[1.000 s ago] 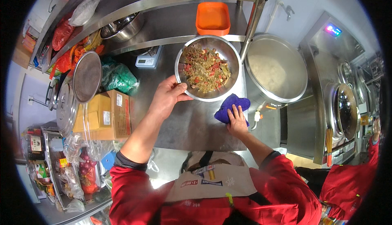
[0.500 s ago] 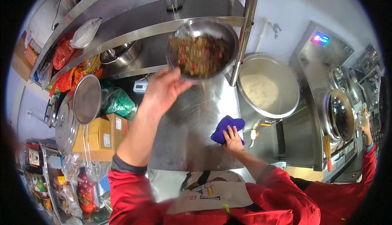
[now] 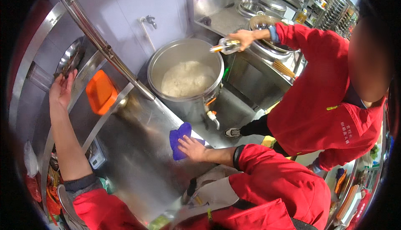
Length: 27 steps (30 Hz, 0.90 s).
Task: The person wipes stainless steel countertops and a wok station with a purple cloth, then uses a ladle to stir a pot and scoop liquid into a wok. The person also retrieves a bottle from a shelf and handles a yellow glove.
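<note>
The left hand [image 3: 62,88] reaches up to the metal bowl [image 3: 72,54], which is at the upper shelf [image 3: 85,76]; its fingers meet the near rim, though I cannot tell whether they grip; the right hand [image 3: 192,148] lies spread wide on a purple cloth [image 3: 182,129] on the steel table [image 3: 138,146]; a co-worker's hand [image 3: 244,39] holds a bottle [image 3: 229,46] near the big pot [image 3: 184,109].

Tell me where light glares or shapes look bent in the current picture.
In the head view, pale glare spreads over the steel counter; there too, the shelf edge at far left bows, fisheye fashion, and the corners fall black; also in head view, the purple cloth under the right hand looks fairly clear.
</note>
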Tool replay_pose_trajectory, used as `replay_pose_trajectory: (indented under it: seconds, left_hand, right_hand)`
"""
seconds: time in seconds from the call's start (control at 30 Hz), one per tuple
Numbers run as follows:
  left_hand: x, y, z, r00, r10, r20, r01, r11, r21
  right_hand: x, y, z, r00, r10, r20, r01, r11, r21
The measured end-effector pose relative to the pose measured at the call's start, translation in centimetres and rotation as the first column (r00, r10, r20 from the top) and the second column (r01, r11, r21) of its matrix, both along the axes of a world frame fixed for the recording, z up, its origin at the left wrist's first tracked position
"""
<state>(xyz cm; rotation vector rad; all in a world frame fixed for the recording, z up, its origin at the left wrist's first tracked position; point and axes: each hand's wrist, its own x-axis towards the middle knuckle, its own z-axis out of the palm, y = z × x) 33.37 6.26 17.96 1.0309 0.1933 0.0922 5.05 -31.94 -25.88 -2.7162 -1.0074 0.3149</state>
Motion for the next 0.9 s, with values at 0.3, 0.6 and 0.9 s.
replay_pose_trajectory:
  seconds: [0.3,0.6,0.9]
  left_hand:
    - [-9.0,-3.8,-2.6,0.977,-0.09,0.192,0.03,0.955,0.296]
    - [-32.9,-6.4,-17.0,0.934,-0.24,-0.265,0.312,0.91,0.274]
    - [-55.3,-3.5,-29.3,0.842,-0.064,-0.535,0.037,0.997,-0.062]
  right_hand:
    - [-0.6,1.0,1.2,0.993,-0.028,-0.117,0.015,0.994,-0.108]
    - [5.9,0.5,-0.4,0.999,0.037,0.013,-0.037,0.999,0.018]
    - [7.8,7.5,-2.5,0.943,-0.255,0.215,0.176,0.928,0.329]
